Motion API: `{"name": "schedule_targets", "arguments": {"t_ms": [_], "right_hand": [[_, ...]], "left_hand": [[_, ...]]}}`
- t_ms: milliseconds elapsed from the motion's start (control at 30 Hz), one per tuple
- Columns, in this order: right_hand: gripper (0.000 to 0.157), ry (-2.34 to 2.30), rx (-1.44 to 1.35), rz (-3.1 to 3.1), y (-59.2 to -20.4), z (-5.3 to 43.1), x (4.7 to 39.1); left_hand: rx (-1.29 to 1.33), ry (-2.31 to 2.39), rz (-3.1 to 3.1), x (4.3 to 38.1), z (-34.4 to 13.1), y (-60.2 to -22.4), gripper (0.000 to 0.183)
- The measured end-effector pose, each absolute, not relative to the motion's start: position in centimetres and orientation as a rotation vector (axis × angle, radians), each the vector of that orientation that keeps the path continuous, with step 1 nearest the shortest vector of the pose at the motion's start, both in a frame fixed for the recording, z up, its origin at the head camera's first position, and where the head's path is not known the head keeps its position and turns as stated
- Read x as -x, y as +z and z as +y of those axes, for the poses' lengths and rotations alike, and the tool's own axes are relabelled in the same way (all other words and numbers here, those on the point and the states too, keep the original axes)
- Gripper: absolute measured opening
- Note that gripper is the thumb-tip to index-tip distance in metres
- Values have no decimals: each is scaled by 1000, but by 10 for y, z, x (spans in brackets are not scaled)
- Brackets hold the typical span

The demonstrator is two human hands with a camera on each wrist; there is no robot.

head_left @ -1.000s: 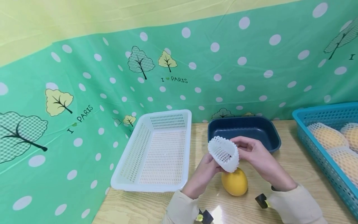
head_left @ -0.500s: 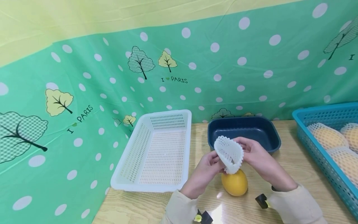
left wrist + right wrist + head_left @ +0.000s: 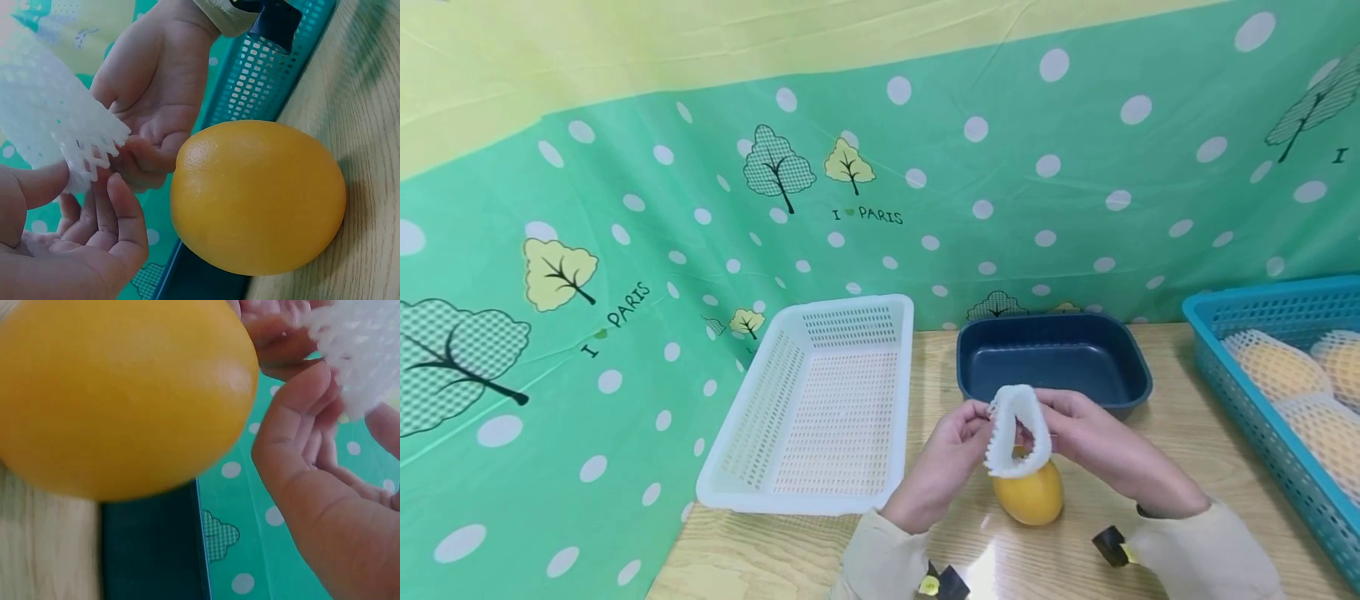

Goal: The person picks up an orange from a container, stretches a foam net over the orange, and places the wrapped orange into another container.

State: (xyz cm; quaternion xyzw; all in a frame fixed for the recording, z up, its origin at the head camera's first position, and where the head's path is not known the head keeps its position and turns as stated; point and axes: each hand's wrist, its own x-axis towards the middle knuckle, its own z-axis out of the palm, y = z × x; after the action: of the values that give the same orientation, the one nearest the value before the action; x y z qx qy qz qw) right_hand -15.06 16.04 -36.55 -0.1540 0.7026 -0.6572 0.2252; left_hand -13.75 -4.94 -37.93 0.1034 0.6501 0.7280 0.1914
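Between both hands, a white foam net sleeve point(image 3: 1002, 437) is held with its mouth facing up toward the head camera. My left hand point(image 3: 947, 458) pinches its left side between thumb and fingers. On the opposite side, my right hand point(image 3: 1101, 446) grips the edge; its fingertips are partly hidden behind the foam in the head view. A smooth, round yellow-orange fruit point(image 3: 1030, 496) sits on the table just below the sleeve, apart from the hands. The fruit point(image 3: 259, 197) looms large in the left wrist view, with the net point(image 3: 56, 106) to its left.
At left stands a white plastic basket point(image 3: 801, 503) with nothing in it. Behind the hands is a dark blue tub point(image 3: 1052, 358). On the right, a teal basket point(image 3: 1247, 371) holds several net-wrapped fruits point(image 3: 1277, 364). A green dotted cloth point(image 3: 880, 242) hangs behind.
The hands have turned the foam net so its mouth points more upward and stands narrower. It has shifted slightly right and nearer the body. The fruit has stayed put.
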Motion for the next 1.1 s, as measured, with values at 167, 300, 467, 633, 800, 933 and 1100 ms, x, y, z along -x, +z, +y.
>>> {"name": "schedule_targets", "arguments": {"t_ms": [167,300,467,633,800,933,1100], "right_hand": [[39,-1881,386,1930,-366,155,151],[36,-1973,414,1842,-368,155,152],[37,-1953,438,1789,-367,156,152],[39,-1912,387,1893,-367,156,151],[36,-1941,346,1933,-366,158,148],[47,-1973,308,1895,-368,160,146],[48,-1980,300,1906,-371,162,145]], "left_hand": [[-293,2056,1833,137,-50,-381,15],[-290,2086,1849,136,-51,-381,19],[-254,2162,1858,135,-53,-381,26],[-150,2212,1783,136,-52,-380,16],[-167,2246,1718,135,-52,-378,11],[-180,2225,1706,132,-55,-377,15],[-162,2202,1696,129,-59,-379,17]]}}
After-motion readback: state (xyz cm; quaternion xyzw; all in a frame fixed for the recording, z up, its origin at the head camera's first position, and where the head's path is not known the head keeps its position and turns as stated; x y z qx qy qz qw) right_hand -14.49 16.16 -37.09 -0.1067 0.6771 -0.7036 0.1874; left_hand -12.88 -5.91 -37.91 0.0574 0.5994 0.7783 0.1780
